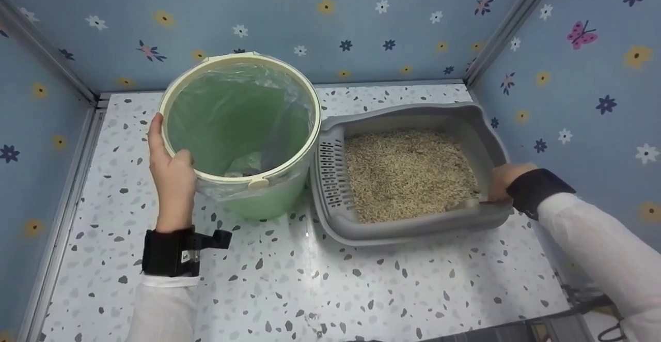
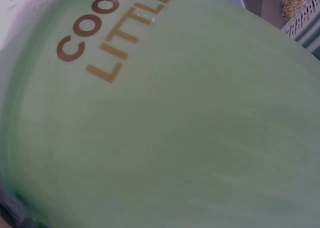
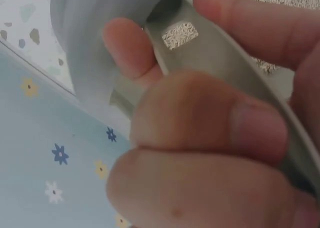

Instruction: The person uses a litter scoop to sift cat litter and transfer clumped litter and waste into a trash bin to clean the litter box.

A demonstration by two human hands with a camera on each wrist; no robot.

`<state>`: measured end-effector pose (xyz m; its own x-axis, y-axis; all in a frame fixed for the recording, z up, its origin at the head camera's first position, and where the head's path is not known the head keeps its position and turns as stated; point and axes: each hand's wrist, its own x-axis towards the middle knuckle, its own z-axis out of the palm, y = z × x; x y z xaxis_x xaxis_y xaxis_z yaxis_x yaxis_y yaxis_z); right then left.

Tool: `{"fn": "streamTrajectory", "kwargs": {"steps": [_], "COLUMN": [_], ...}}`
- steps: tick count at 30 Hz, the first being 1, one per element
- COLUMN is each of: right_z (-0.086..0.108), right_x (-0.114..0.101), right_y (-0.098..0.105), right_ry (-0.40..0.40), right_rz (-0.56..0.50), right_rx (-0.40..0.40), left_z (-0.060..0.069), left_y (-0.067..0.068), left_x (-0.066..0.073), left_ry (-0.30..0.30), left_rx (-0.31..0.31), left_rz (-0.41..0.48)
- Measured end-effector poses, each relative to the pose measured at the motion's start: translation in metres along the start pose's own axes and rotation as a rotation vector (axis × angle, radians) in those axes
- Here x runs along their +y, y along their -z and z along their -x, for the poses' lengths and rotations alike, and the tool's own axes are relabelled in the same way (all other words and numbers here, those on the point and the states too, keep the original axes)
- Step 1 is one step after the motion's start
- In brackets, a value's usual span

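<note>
Head view: in right hand (image 1: 508,179), gripping likely light, stiff litter scoop (image 1: 470,202) by handle (image 3: 215,53); in left hand (image 1: 174,171), holding green bin (image 1: 266,202) by rim (image 1: 227,179).

Head: high, facing forward-down; bin (image 1: 263,203) at ten o'clock, tray (image 1: 372,232) at three.
Left wrist: very near, facing bin.
Right wrist: close over fingers (image 3: 200,123), facing tray.
Both wrists share: litter (image 1: 408,176).

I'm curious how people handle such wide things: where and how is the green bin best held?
Probably by its cream rim, gripped over the edge from the left: it rings the wide open top, while the litter tray stands close on the right.
</note>
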<state>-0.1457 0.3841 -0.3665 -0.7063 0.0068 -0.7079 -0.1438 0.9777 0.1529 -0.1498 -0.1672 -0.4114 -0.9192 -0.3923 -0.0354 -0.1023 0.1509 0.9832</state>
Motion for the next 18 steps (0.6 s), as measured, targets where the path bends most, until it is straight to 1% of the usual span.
{"fn": "streamTrajectory", "kwargs": {"steps": [4,8,11,15,18], "right_z": [-0.005,-0.010,-0.013,-0.020,-0.026], "right_x": [-0.005,-0.005,-0.002,-0.003,-0.008], "right_y": [-0.005,-0.011,-0.017,-0.026,-0.030], "right_ry": [-0.002,-0.006,-0.017,-0.031,-0.028], "right_rz": [0.000,-0.011,-0.046,-0.095,-0.090], "right_rx": [0.037,0.110,0.162,0.184,0.191], "left_z": [-0.001,-0.001,-0.001,-0.002,-0.002], "left_y": [-0.001,-0.002,-0.002,-0.002,-0.001], "left_x": [-0.004,-0.005,-0.004,-0.004,-0.003], "left_ry": [-0.025,-0.040,-0.049,-0.047,-0.033], "left_rx": [0.002,0.007,0.010,0.006,0.011], "left_rz": [-0.008,-0.004,0.002,0.018,0.019]}}
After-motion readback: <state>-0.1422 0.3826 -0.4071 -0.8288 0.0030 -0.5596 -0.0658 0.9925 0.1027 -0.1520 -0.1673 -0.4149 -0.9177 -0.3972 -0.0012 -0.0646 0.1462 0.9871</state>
